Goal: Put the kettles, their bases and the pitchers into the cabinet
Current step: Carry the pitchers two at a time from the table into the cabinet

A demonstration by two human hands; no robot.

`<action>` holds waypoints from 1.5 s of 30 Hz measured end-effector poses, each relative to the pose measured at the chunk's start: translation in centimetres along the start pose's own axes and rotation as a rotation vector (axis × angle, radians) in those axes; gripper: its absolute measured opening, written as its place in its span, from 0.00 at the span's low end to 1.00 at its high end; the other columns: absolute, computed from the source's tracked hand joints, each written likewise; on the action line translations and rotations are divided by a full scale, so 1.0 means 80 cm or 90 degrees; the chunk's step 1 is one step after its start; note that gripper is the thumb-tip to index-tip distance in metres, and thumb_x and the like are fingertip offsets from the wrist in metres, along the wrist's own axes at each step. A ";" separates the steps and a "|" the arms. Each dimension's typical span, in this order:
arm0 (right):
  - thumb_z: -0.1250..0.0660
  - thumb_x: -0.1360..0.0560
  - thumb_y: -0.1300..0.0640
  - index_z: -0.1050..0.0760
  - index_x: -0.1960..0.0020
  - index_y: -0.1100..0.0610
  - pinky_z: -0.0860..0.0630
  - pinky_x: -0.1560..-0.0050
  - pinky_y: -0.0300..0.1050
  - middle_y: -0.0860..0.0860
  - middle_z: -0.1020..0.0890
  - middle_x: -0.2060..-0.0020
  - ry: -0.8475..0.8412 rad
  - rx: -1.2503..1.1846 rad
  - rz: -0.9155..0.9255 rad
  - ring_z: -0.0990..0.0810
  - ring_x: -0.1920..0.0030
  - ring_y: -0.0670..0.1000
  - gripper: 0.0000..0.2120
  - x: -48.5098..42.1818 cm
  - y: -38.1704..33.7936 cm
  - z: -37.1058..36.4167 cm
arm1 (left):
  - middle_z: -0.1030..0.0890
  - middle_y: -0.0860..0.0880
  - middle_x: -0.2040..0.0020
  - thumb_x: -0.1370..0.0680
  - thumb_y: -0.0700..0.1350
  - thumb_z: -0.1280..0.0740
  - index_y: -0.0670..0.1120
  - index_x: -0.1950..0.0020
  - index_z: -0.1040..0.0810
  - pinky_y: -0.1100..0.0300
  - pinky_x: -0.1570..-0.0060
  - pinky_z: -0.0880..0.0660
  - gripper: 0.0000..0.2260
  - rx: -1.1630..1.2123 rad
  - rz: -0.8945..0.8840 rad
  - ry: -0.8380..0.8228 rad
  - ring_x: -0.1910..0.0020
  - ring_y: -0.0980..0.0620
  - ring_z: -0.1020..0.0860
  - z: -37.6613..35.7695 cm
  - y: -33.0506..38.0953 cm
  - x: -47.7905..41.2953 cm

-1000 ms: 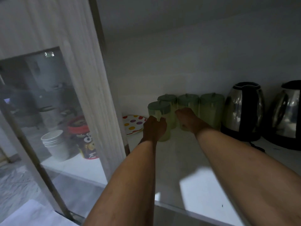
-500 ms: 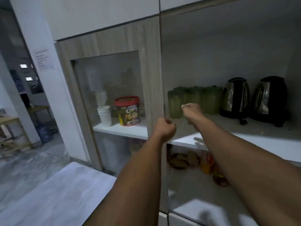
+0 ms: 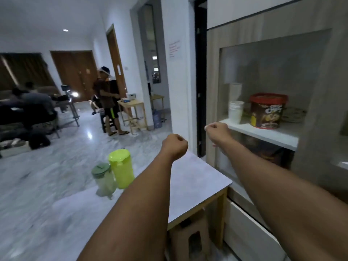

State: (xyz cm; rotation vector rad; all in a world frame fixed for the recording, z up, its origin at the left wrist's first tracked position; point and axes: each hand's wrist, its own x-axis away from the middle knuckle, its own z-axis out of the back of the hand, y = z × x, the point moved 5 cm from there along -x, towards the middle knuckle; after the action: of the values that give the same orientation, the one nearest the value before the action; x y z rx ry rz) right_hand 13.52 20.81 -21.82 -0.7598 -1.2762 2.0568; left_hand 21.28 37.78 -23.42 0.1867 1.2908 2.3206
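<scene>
Your left hand (image 3: 175, 146) and right hand (image 3: 216, 131) are both curled into empty fists above the surface (image 3: 197, 178). Two pitchers, one lime (image 3: 121, 168) and one pale green (image 3: 104, 178), stand touching near its left edge.

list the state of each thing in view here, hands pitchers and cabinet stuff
left hand: closed in a fist, empty
right hand: closed, apparently empty
lime green pitcher: upright on the table, lid on
pale green pitcher: upright on the table, lid on
paper cups: stacked upright on the cabinet shelf
chocolate snack tub: upright on the shelf, red lid on
</scene>
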 end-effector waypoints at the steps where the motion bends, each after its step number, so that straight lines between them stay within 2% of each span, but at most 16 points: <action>1: 0.38 0.26 0.56 0.19 0.50 0.65 0.18 0.51 0.57 0.64 0.17 0.53 -0.037 0.002 0.006 0.20 0.55 0.60 0.15 0.000 -0.006 -0.047 | 0.19 0.42 0.61 0.26 0.42 0.39 0.39 0.51 0.17 0.49 0.55 0.20 0.13 -0.009 0.019 0.023 0.60 0.42 0.22 0.028 -0.031 -0.005; 3: 0.38 0.25 0.55 0.20 0.45 0.65 0.19 0.46 0.62 0.63 0.17 0.47 -0.118 0.006 0.001 0.21 0.55 0.58 0.16 0.002 -0.016 -0.142 | 0.18 0.40 0.62 0.28 0.44 0.39 0.39 0.53 0.17 0.47 0.56 0.20 0.14 -0.028 0.069 0.072 0.60 0.40 0.22 0.082 -0.096 -0.015; 5: 0.37 0.24 0.55 0.22 0.41 0.68 0.21 0.44 0.65 0.65 0.19 0.43 -0.198 0.011 -0.004 0.22 0.54 0.58 0.19 0.002 -0.020 -0.235 | 0.16 0.38 0.56 0.27 0.44 0.38 0.42 0.54 0.16 0.48 0.52 0.20 0.12 -0.048 0.125 0.131 0.54 0.38 0.19 0.129 -0.162 -0.024; 8: 0.34 0.24 0.53 0.22 0.42 0.70 0.21 0.45 0.62 0.63 0.20 0.56 -0.281 0.026 0.007 0.25 0.57 0.58 0.20 -0.004 -0.015 -0.363 | 0.16 0.40 0.51 0.25 0.44 0.36 0.45 0.54 0.17 0.59 0.53 0.27 0.09 -0.073 0.201 0.218 0.48 0.39 0.20 0.183 -0.260 -0.040; 12: 0.32 0.24 0.47 0.23 0.45 0.62 0.23 0.51 0.55 0.60 0.20 0.54 -0.418 0.070 -0.021 0.23 0.54 0.58 0.18 -0.020 0.019 -0.520 | 0.20 0.42 0.40 0.24 0.47 0.37 0.45 0.41 0.21 0.59 0.50 0.32 0.13 -0.084 0.350 0.276 0.40 0.41 0.23 0.226 -0.388 -0.072; 16: 0.31 0.27 0.39 0.29 0.42 0.55 0.32 0.53 0.48 0.54 0.26 0.52 -0.505 0.084 -0.086 0.27 0.49 0.57 0.23 -0.047 0.065 -0.634 | 0.26 0.43 0.30 0.21 0.48 0.36 0.42 0.28 0.29 0.55 0.35 0.32 0.22 -0.047 0.472 0.261 0.30 0.42 0.29 0.229 -0.488 -0.111; 17: 0.31 0.27 0.38 0.27 0.43 0.56 0.32 0.52 0.49 0.55 0.24 0.51 -0.511 0.087 -0.097 0.25 0.47 0.59 0.23 -0.053 0.073 -0.653 | 0.27 0.43 0.29 0.21 0.49 0.36 0.41 0.28 0.29 0.55 0.34 0.32 0.23 -0.031 0.495 0.261 0.29 0.42 0.30 0.226 -0.508 -0.122; 19: 0.31 0.28 0.37 0.28 0.59 0.53 0.32 0.54 0.49 0.52 0.26 0.61 -0.518 0.079 -0.117 0.25 0.51 0.58 0.19 -0.065 0.089 -0.684 | 0.25 0.43 0.30 0.21 0.50 0.36 0.41 0.28 0.28 0.55 0.33 0.32 0.23 0.009 0.532 0.261 0.30 0.42 0.29 0.217 -0.543 -0.144; 21: 0.29 0.31 0.34 0.34 0.67 0.49 0.30 0.54 0.49 0.49 0.30 0.67 -0.526 0.072 -0.139 0.27 0.55 0.56 0.23 -0.071 0.102 -0.702 | 0.23 0.43 0.32 0.23 0.54 0.35 0.42 0.31 0.25 0.51 0.32 0.30 0.24 0.073 0.560 0.271 0.33 0.41 0.26 0.207 -0.568 -0.164; 23: 0.28 0.36 0.31 0.23 0.62 0.54 0.23 0.49 0.53 0.54 0.21 0.61 -0.537 0.046 -0.168 0.22 0.53 0.58 0.25 -0.078 0.114 -0.717 | 0.20 0.43 0.37 0.25 0.58 0.36 0.42 0.36 0.21 0.48 0.34 0.27 0.25 0.122 0.577 0.288 0.37 0.40 0.23 0.199 -0.589 -0.183; 25: 0.29 0.40 0.30 0.18 0.56 0.59 0.22 0.47 0.56 0.58 0.16 0.53 -0.535 0.027 -0.191 0.19 0.52 0.58 0.32 -0.085 0.123 -0.730 | 0.19 0.42 0.41 0.25 0.57 0.37 0.42 0.41 0.19 0.47 0.37 0.26 0.23 0.153 0.582 0.308 0.40 0.39 0.22 0.193 -0.607 -0.198; 28: 0.35 0.37 0.37 0.18 0.66 0.56 0.22 0.48 0.54 0.53 0.13 0.59 -0.555 0.018 -0.199 0.19 0.57 0.55 0.22 -0.088 0.122 -0.745 | 0.18 0.42 0.50 0.23 0.52 0.36 0.42 0.51 0.18 0.49 0.44 0.23 0.15 0.192 0.588 0.321 0.47 0.40 0.20 0.184 -0.622 -0.209; 31: 0.36 0.34 0.43 0.21 0.70 0.54 0.25 0.55 0.49 0.50 0.13 0.62 -0.569 -0.005 -0.193 0.22 0.62 0.52 0.16 -0.089 0.112 -0.752 | 0.22 0.44 0.58 0.25 0.54 0.35 0.47 0.56 0.21 0.50 0.54 0.23 0.11 0.229 0.572 0.327 0.59 0.44 0.24 0.181 -0.626 -0.214; 34: 0.36 0.29 0.48 0.22 0.67 0.57 0.29 0.57 0.46 0.53 0.13 0.61 -0.576 -0.019 -0.183 0.24 0.64 0.52 0.14 -0.091 0.102 -0.751 | 0.20 0.42 0.55 0.25 0.53 0.35 0.45 0.54 0.21 0.41 0.47 0.20 0.12 0.284 0.565 0.325 0.57 0.44 0.22 0.185 -0.628 -0.217; 38: 0.37 0.29 0.48 0.26 0.64 0.55 0.30 0.57 0.47 0.53 0.14 0.62 -0.578 -0.024 -0.197 0.22 0.61 0.53 0.11 -0.097 0.096 -0.727 | 0.20 0.42 0.54 0.26 0.51 0.35 0.46 0.54 0.22 0.46 0.52 0.20 0.09 0.311 0.539 0.314 0.56 0.45 0.22 0.202 -0.604 -0.217; 45: 0.36 0.30 0.47 0.25 0.55 0.55 0.28 0.50 0.53 0.52 0.14 0.64 -0.548 -0.046 -0.180 0.18 0.53 0.55 0.12 -0.101 0.057 -0.620 | 0.23 0.43 0.52 0.19 0.48 0.36 0.46 0.51 0.25 0.45 0.52 0.18 0.06 0.299 0.452 0.270 0.53 0.44 0.23 0.218 -0.476 -0.204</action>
State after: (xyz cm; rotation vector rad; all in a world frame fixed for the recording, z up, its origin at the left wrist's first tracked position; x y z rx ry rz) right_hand 54.12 41.66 -43.30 0.3427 -1.7713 2.1589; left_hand 54.40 60.38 -43.74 0.3671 2.2812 2.6605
